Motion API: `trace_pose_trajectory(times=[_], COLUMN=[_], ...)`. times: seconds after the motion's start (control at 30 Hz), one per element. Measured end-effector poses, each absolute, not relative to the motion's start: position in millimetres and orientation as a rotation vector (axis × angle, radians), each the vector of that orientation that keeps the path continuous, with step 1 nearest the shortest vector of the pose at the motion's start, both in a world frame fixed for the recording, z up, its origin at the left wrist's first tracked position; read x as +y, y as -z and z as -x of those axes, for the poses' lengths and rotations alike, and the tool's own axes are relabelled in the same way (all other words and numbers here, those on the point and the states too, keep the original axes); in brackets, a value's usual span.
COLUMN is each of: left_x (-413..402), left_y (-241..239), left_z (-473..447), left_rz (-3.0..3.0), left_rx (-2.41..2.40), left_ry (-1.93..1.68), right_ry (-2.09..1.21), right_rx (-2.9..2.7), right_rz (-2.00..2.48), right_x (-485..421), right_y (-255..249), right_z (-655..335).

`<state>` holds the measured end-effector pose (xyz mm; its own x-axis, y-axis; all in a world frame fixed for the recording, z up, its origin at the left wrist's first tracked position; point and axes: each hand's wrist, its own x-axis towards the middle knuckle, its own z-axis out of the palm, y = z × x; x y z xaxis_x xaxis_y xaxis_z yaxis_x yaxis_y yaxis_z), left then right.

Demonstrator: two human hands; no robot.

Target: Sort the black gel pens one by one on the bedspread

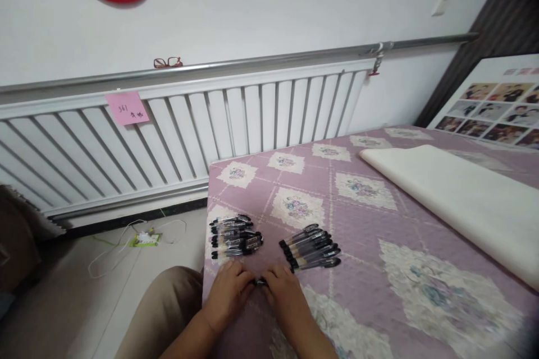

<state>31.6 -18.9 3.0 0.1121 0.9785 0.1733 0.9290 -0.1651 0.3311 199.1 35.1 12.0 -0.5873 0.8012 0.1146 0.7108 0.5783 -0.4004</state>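
Both of my hands rest on the near corner of a bed covered with a purple flowered quilt (370,235). My left hand (229,289) and my right hand (284,291) meet fingertip to fingertip around one black pen (260,281), of which only a short piece shows between them. Just beyond the left hand lies a pile of several black pens (234,230). A second row of several black pens (311,247) lies just beyond the right hand.
A folded cream sheet (458,196) lies across the right of the bed. A white radiator (177,123) with a pink sticky note (126,107) lines the wall; red glasses (167,61) sit on the pipe above. White cable (126,241) lies on the floor. A photo board (492,104) leans at right.
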Motion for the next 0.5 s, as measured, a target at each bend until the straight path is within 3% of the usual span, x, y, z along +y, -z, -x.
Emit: trace_pose_trajectory(times=[0.23,0.5], left_x=[-19,-30], left_y=[1,-3], left_z=[-31,-26], left_rz=[-2.244,-1.799], left_rx=[1.908,1.922], left_ry=[-0.641,-1.3], right_ry=[-0.481,-0.427], right_rx=[-2.53,-2.196], right_rz=[1.229,1.066], right_x=[33,47], right_y=[-15,-10], right_z=[-195,-213])
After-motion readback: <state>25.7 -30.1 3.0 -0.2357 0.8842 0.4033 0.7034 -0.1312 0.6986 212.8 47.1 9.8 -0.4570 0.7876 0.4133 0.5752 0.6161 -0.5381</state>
